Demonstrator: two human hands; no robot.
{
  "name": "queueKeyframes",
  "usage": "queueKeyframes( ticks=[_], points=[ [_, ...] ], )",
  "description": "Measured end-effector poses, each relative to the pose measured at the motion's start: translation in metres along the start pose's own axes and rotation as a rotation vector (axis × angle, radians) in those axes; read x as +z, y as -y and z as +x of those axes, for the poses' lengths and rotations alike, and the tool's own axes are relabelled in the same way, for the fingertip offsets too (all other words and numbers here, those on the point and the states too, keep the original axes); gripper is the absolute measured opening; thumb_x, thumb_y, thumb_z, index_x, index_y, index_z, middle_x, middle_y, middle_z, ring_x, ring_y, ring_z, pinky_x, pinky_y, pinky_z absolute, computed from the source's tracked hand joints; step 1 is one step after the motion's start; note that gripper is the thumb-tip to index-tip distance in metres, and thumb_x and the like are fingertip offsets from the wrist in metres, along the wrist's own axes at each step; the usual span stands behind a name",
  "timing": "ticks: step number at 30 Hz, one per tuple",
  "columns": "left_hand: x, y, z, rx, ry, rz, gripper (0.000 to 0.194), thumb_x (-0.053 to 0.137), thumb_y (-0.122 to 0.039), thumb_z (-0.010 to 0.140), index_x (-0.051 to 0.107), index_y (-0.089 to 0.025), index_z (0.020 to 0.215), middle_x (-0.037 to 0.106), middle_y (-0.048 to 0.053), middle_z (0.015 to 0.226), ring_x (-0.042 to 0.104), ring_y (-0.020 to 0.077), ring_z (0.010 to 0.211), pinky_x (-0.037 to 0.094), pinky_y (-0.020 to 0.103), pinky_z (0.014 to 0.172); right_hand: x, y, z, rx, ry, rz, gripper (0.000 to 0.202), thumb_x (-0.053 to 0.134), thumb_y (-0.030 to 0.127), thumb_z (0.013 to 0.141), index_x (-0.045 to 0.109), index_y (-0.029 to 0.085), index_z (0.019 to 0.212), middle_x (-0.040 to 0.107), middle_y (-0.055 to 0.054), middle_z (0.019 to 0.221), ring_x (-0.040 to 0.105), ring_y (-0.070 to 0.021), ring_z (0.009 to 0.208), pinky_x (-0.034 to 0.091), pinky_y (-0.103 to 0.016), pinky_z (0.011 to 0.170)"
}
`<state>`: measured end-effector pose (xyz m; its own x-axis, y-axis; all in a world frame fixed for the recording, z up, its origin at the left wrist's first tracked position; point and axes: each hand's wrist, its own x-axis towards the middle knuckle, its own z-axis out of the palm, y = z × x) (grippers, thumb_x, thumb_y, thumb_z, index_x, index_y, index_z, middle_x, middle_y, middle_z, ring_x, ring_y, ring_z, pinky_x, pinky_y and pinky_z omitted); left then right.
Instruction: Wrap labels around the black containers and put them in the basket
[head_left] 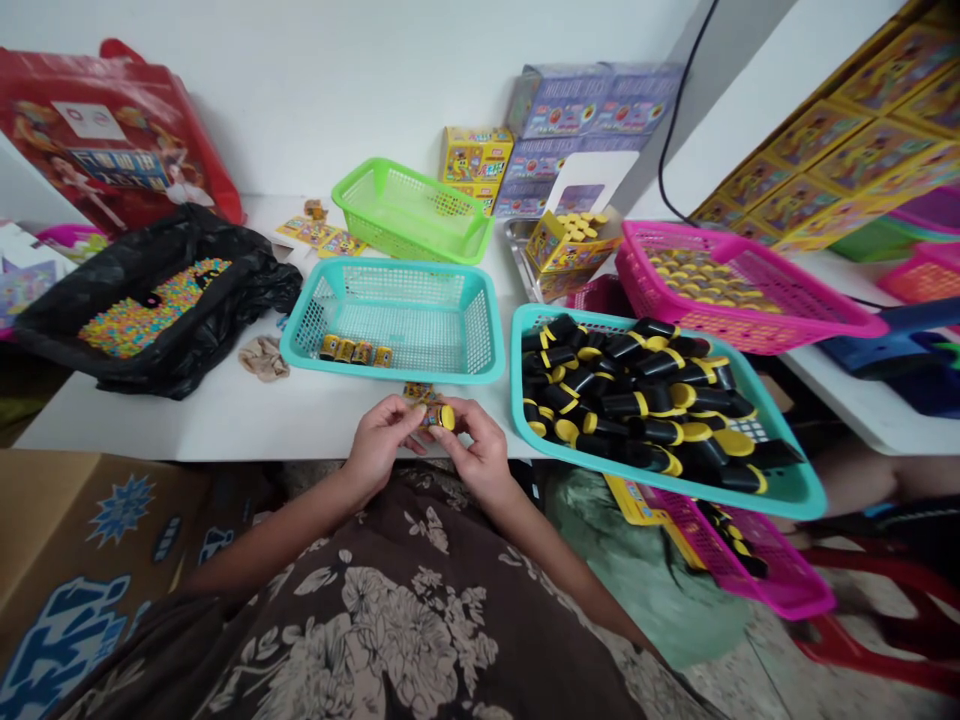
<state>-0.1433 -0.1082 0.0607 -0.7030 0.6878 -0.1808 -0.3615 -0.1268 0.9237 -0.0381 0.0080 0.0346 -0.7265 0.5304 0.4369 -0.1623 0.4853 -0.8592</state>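
Note:
Between my two hands is a small canister (442,416) with a yellow lid and a colourful label, lying on its side with the lid to the right. My left hand (381,438) pinches its left end, and my right hand (478,446) has its fingers round the lidded end. Just behind my fingers, printed labels (418,390) lie at the table's front edge. A turquoise basket (491,345) behind them holds several labelled canisters (346,350) in a row. To the right, a larger turquoise basket (814,490) is heaped with black canisters (626,404) with yellow lids.
Beads fill a black-lined tub (56,300) at left, beside a crumpled cloth (264,357). A green basket (411,212) stands behind. At right are an open yellow box (555,245) and a pink basket (810,325). A cardboard box (90,520) sits below left.

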Motion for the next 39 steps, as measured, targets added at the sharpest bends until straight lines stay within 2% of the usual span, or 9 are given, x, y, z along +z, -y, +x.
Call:
queueKeyframes(
  ticks=[5, 9, 13, 17, 20, 24, 27, 33, 39],
  points=[
    [-0.002, -0.002, 0.000, 0.055, -0.002, 0.072, 0.039, 0.081, -0.044, 0.067, 0.057, -0.015, 0.059, 0.059, -0.001, 0.059, 0.057, 0.0115, 0.056, 0.048, 0.023, 0.052, 0.001, -0.003, 0.002, 0.196, 0.025, 0.274, 0.032, 0.075, 0.035, 0.079, 0.066, 0.023, 0.108, 0.069, -0.001, 0.085, 0.063, -0.0155, 0.070, 0.052, -0.030, 0.065],
    [-0.005, -0.002, 0.001, -0.089, 0.086, -0.054, 0.037, 0.084, -0.040, 0.063, 0.057, -0.015, 0.059, 0.060, -0.001, 0.062, 0.056, 0.0110, 0.058, 0.048, 0.023, 0.056, -0.002, -0.002, 0.004, 0.313, 0.066, 0.496, 0.033, 0.078, 0.036, 0.075, 0.067, 0.025, 0.104, 0.070, 0.001, 0.079, 0.064, -0.0165, 0.067, 0.053, -0.033, 0.067],
    [-0.009, 0.000, 0.003, -0.166, 0.155, -0.090, 0.037, 0.087, -0.036, 0.059, 0.057, -0.014, 0.058, 0.060, 0.000, 0.061, 0.056, 0.0106, 0.057, 0.047, 0.023, 0.059, -0.006, 0.001, 0.005, 0.340, 0.077, 0.520, 0.031, 0.080, 0.037, 0.073, 0.068, 0.025, 0.100, 0.070, 0.001, 0.080, 0.063, -0.0169, 0.068, 0.053, -0.033, 0.068],
    [-0.013, -0.001, 0.002, -0.061, 0.168, 0.063, 0.034, 0.080, -0.040, 0.071, 0.060, -0.014, 0.062, 0.057, 0.000, 0.055, 0.052, 0.0097, 0.052, 0.042, 0.022, 0.053, -0.007, 0.001, 0.006, 0.350, 0.034, 0.453, 0.031, 0.078, 0.036, 0.075, 0.071, 0.024, 0.103, 0.068, 0.000, 0.080, 0.061, -0.0151, 0.067, 0.048, -0.029, 0.063],
    [-0.013, -0.005, 0.000, -0.010, 0.211, 0.084, 0.032, 0.070, -0.045, 0.081, 0.060, -0.015, 0.073, 0.063, 0.002, 0.064, 0.058, 0.0133, 0.056, 0.047, 0.025, 0.053, -0.008, -0.002, 0.008, 0.428, -0.007, 0.559, 0.032, 0.074, 0.040, 0.078, 0.072, 0.022, 0.104, 0.068, 0.000, 0.076, 0.058, -0.0133, 0.059, 0.043, -0.025, 0.051],
    [-0.010, -0.007, -0.001, 0.082, 0.202, 0.102, 0.030, 0.079, -0.034, 0.074, 0.062, -0.019, 0.094, 0.064, -0.002, 0.070, 0.061, 0.0132, 0.056, 0.050, 0.025, 0.053, -0.006, -0.001, 0.011, 0.552, 0.007, 0.716, 0.035, 0.072, 0.043, 0.077, 0.072, 0.018, 0.102, 0.068, -0.002, 0.072, 0.059, -0.0138, 0.054, 0.042, -0.025, 0.046],
    [-0.007, -0.006, 0.000, 0.070, 0.247, 0.158, 0.036, 0.080, -0.031, 0.072, 0.069, -0.019, 0.104, 0.066, 0.000, 0.074, 0.061, 0.0125, 0.055, 0.049, 0.025, 0.052, -0.002, 0.002, 0.011, 0.572, 0.042, 0.731, 0.035, 0.073, 0.042, 0.076, 0.072, 0.019, 0.102, 0.067, -0.002, 0.072, 0.059, -0.0138, 0.055, 0.043, -0.024, 0.046],
    [-0.004, -0.001, -0.001, 0.129, 0.157, 0.178, 0.024, 0.080, -0.039, 0.072, 0.075, -0.017, 0.082, 0.059, -0.001, 0.054, 0.053, 0.0121, 0.045, 0.045, 0.026, 0.048, 0.003, 0.007, 0.009, 0.588, 0.063, 0.775, 0.039, 0.074, 0.042, 0.075, 0.069, 0.021, 0.107, 0.066, -0.002, 0.079, 0.058, -0.0141, 0.058, 0.045, -0.025, 0.045],
    [-0.007, 0.001, -0.006, 0.397, 0.093, 0.388, 0.011, 0.076, -0.034, 0.077, 0.078, -0.023, 0.075, 0.062, 0.003, 0.064, 0.055, 0.0145, 0.059, 0.044, 0.028, 0.062, 0.004, 0.005, 0.008, 0.550, 0.105, 0.798, 0.044, 0.077, 0.037, 0.073, 0.065, 0.023, 0.113, 0.068, -0.004, 0.096, 0.059, -0.0135, 0.062, 0.049, -0.026, 0.050]
  ],
)
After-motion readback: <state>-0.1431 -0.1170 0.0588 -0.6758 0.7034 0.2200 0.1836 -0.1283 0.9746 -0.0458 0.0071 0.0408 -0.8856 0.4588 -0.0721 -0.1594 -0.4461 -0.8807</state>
